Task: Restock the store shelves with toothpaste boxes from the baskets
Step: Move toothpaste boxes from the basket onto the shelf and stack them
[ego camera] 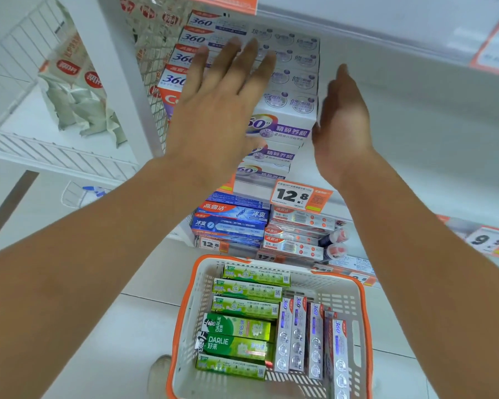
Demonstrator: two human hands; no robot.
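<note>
A stack of white and purple 360 toothpaste boxes (288, 82) fills the left end of a white shelf (415, 116). My left hand (216, 102) lies flat over the top of the stack, fingers straight and spread. My right hand (343, 116) stands edge-on against the stack's right side, fingers straight. Neither hand holds anything. Below on the floor sits a white basket with an orange rim (343, 300). It holds green Darlie boxes (236, 329) on the left and upright white 360 boxes (308, 338) on the right.
An orange 12.8 price tag (297, 195) hangs on the shelf edge. Lower shelves carry blue boxes (231, 223) and white-red boxes (297, 240). A wire mesh divider (153, 82) borders the stack's left; a wire rack with packets (69, 90) stands further left. A shoe (159, 372) is beside the basket.
</note>
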